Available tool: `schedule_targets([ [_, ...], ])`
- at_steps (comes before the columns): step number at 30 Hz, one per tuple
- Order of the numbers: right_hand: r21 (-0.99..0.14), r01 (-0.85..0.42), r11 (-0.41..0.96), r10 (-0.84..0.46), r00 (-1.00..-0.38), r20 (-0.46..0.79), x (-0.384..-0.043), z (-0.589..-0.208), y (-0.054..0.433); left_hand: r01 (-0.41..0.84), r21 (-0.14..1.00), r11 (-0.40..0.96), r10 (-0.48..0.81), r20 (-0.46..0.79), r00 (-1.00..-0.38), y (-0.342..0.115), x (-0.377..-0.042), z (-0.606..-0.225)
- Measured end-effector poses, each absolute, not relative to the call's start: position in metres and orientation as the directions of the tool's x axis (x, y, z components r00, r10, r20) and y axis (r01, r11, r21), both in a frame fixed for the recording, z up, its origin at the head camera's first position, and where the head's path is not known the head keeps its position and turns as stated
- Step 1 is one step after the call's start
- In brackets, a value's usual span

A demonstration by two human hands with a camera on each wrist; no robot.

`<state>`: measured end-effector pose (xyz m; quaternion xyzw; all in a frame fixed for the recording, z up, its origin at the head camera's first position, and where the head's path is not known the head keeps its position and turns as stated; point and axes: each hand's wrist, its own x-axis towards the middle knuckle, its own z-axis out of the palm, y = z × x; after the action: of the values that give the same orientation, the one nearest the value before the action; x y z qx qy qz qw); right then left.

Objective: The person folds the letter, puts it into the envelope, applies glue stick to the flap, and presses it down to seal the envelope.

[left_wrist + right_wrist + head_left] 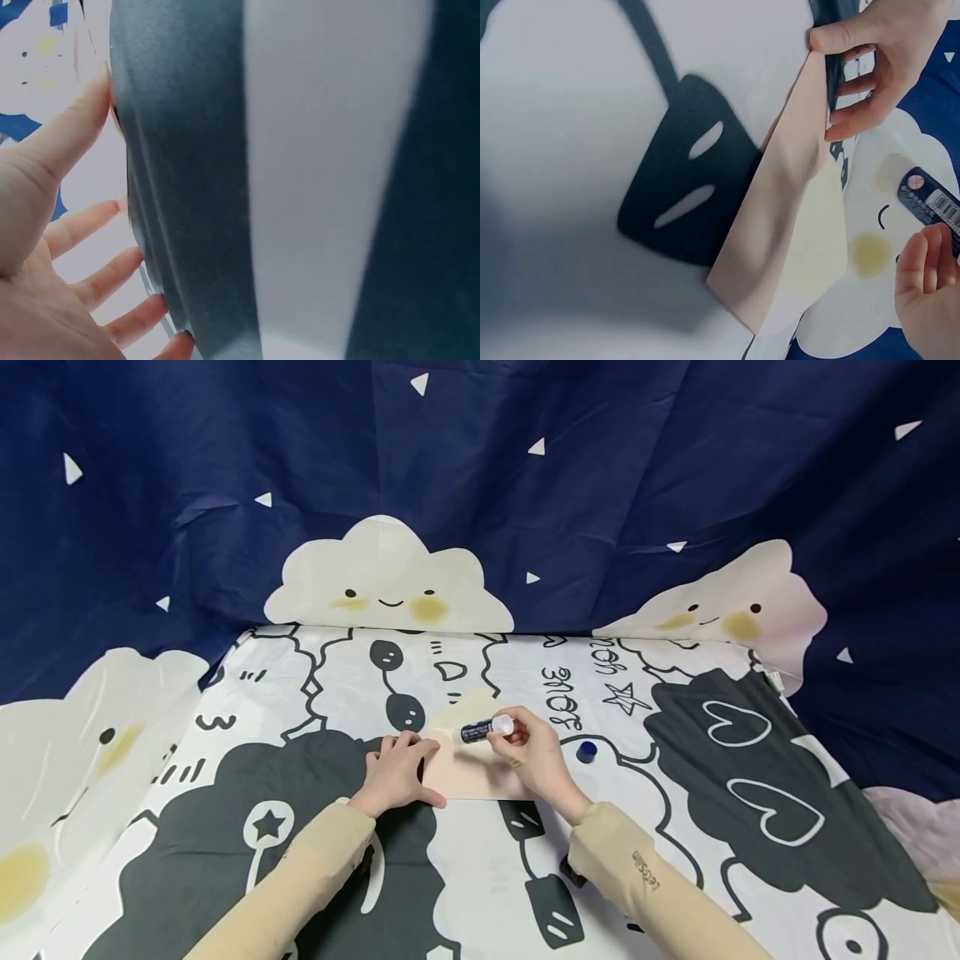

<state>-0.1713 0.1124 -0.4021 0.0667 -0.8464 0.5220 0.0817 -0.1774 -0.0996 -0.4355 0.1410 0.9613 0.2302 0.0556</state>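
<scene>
A pale pink envelope (480,781) lies on the patterned cloth, its cream flap (471,708) unfolded toward the far side. My left hand (397,772) rests along the envelope's left edge, fingers spread and thumb near the lower left corner. In the right wrist view, that hand's thumb and fingertips touch the envelope (754,247) at its end. My right hand (536,756) holds a dark blue glue stick (477,731) by its white end, tilted over the flap's fold. The same glue stick (934,199) shows a printed label and barcode in the right wrist view.
A dark blue cap (587,752) stands on the cloth right of my right hand. The black-and-white cloth (247,693) covers the work surface. Behind it hangs a navy curtain (465,460) with white triangles and smiling clouds.
</scene>
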Motion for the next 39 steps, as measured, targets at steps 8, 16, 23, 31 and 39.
schedule_targets([
  [8,-0.939,-0.16,0.304,-0.017,-0.986,0.163,-0.164,-0.393,0.102,0.238,0.544,0.804,0.276,0.013,-0.961,-0.095,-0.174,-0.425],
  [16,-0.988,-0.125,0.093,0.01,-0.992,0.126,-0.159,-0.385,0.092,0.132,0.876,0.463,0.285,-0.006,-0.959,-0.079,-0.171,-0.404],
  [23,-0.993,-0.119,-0.024,0.015,-0.993,0.119,-0.156,-0.382,0.091,-0.031,0.993,0.113,0.212,-0.054,-0.976,-0.07,-0.166,-0.39],
  [31,-0.995,-0.088,-0.039,-0.04,-0.995,0.09,-0.149,-0.383,0.089,-0.08,0.992,-0.099,0.133,-0.066,-0.989,-0.063,-0.162,-0.379],
  [39,-0.992,-0.123,0.015,-0.076,-0.99,0.121,-0.144,-0.388,0.093,-0.077,0.979,-0.187,0.112,-0.057,-0.992,-0.059,-0.16,-0.375],
])
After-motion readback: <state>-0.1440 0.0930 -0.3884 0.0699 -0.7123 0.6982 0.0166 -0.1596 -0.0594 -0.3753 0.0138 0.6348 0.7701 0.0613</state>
